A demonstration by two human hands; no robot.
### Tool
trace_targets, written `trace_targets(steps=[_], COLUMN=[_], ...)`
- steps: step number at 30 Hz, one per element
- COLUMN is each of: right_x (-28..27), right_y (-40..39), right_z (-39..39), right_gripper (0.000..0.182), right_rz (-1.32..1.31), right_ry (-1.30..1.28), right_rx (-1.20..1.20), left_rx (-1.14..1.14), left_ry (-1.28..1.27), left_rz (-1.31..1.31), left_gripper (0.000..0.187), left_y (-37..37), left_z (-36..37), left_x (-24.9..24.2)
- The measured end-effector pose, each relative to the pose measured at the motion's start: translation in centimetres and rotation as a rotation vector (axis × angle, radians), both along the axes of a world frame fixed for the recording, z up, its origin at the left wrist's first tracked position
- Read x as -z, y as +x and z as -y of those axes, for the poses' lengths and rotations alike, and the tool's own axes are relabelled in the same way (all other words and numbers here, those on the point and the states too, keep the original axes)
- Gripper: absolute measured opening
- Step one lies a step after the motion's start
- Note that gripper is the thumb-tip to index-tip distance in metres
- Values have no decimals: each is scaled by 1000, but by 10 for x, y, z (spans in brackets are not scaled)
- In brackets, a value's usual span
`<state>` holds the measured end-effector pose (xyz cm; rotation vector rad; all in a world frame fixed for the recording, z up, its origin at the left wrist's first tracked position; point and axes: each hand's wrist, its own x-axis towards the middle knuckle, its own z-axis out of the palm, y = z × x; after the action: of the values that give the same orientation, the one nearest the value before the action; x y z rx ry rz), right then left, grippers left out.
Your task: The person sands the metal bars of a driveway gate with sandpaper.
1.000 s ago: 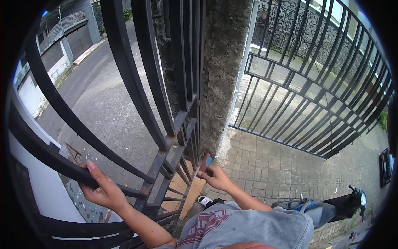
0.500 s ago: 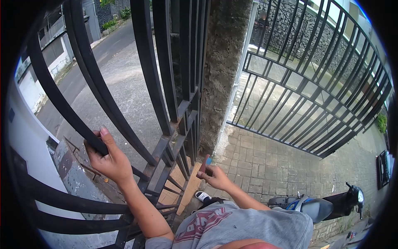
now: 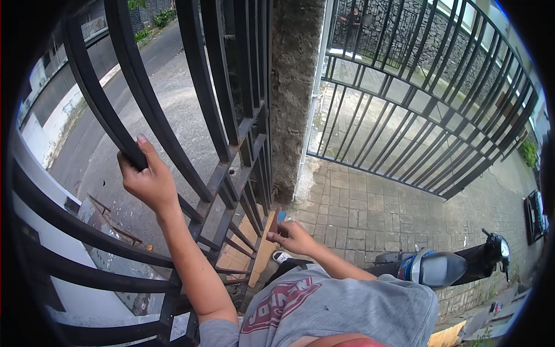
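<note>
My left hand (image 3: 151, 186) is wrapped around a black upright bar (image 3: 97, 98) of a metal gate, its thumb on the near side. In my right hand (image 3: 296, 238), a thin reddish-brown piece (image 3: 274, 223) that looks like sandpaper is pinched between thumb and fingers. Just behind it shows a small blue bit (image 3: 281, 216). The right hand is low beside the gate, near the foot of a rough concrete pillar (image 3: 293, 98). Rusty brown patches mark the gate's crossbar (image 3: 218, 176). Beneath the lower bars lies a tan board (image 3: 263, 259).
A second black gate (image 3: 399, 124) stands across the brick paving (image 3: 347, 196) on the right. There, a parked motorbike (image 3: 442, 269) is close to my side. A person (image 3: 350, 28) stands beyond that gate. A road (image 3: 153, 87) runs past the bars on the left.
The view has shifted, so the gate and pillar appear farther left and higher. My left hand keeps hold of the bar; my right hand still pinches the reddish-brown piece.
</note>
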<state>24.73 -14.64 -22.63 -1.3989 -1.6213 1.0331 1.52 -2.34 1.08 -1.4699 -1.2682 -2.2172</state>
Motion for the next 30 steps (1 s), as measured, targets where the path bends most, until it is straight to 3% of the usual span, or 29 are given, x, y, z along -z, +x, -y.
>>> trace_targets(steps=[5, 8, 12, 14, 16, 17, 18, 20, 22, 23, 25, 30], right_x=[-32, -33, -41, -26, -24, -33, -41, -52, -50, -45, -38, -25], right_y=[-4, -4, -1, 0, 0, 0, 0, -4, -2, -2, -3, -9], right_z=[13, 16, 15, 6, 3, 3, 4, 6, 6, 6, 6, 12], right_gripper=[38, 38, 39, 37, 33, 31, 29, 25, 25, 25, 26, 28], right_rz=[70, 39, -23, -75, -159, -217, -274, -415, -535, -566, -627, -629], right_ry=[-54, -54, -8, 78, 97, 76, 54, 53, 27, 4, -40, -38], right_rx=[-36, -58, 15, 60, 85, 91, 98, 146, 170, 176, 190, 229], left_rx=[-6, 33, -273, -197, 0, 194, 358, 545, 819, 1005, 1251, 1493], left_ry=[4, -176, -28, 115, 159, 84, -79, -641, -750, -939, -1027, -992], left_rz=[-38, -76, -417, -481, -500, -481, -388, -416, -288, -129, -25, 243], left_gripper=[33, 37, 73, 66, 40, 19, 14, 29, 30, 40, 54, 70], left_y=[-5, -6, 8, 17, 25, 28, 35, 38, 51, 54, 58, 88], left_z=[0, 15, 51, 74, 87, 89, 91, 97, 100, 104, 105, 112], left_x=[1, -1, 15, 39, 83, 105, 127, 170, 208, 225, 264, 294])
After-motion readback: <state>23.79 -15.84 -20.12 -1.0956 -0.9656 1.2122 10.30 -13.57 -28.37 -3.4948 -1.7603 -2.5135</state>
